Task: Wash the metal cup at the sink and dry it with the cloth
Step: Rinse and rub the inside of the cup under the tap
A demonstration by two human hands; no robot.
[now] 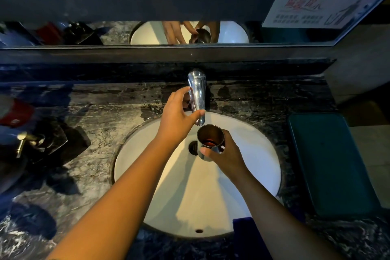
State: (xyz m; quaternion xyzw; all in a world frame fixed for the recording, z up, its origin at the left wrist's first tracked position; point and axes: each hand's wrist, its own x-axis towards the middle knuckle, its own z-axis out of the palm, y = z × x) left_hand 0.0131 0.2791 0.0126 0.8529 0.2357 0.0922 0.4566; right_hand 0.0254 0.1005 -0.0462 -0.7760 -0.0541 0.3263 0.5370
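Note:
My right hand [226, 154] grips the metal cup [209, 136] upright over the white sink basin [147, 175], its mouth just below the spout of the chrome tap [197, 95]. Reddish-brown tint shows at the cup's bottom. My left hand [177, 116] reaches to the tap, thumb and fingers around the spout's left side and tip. No water stream is visible. A dark blue cloth [244, 228] lies on the counter at the basin's front right, partly hidden by my right forearm.
A teal tray [329, 162] sits on the dark marble counter [95, 124] to the right. At the left stand a brass-coloured tap [23, 139], a black dish [54, 143] and a red item [16, 114]. A mirror [147, 31] runs behind the tap.

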